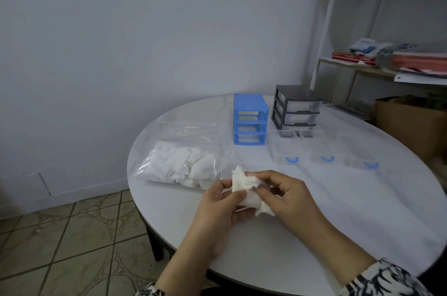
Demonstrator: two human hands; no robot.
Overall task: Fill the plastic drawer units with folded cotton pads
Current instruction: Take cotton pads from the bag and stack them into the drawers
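Both hands, left hand (221,201) and right hand (286,195), pinch one cotton pad (244,189) above the table (314,211), beside the bag of pads (180,166), blue drawer unit (250,122) and grey drawer unit (296,107) behind.

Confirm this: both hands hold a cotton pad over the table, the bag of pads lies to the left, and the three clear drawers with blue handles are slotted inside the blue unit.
One thing is wrong. In the head view the three clear drawers lie out on the table, in a row right of the blue unit, whose slots stand empty. The rest holds: the left hand and right hand hold a cotton pad, and the bag of pads lies to the left.
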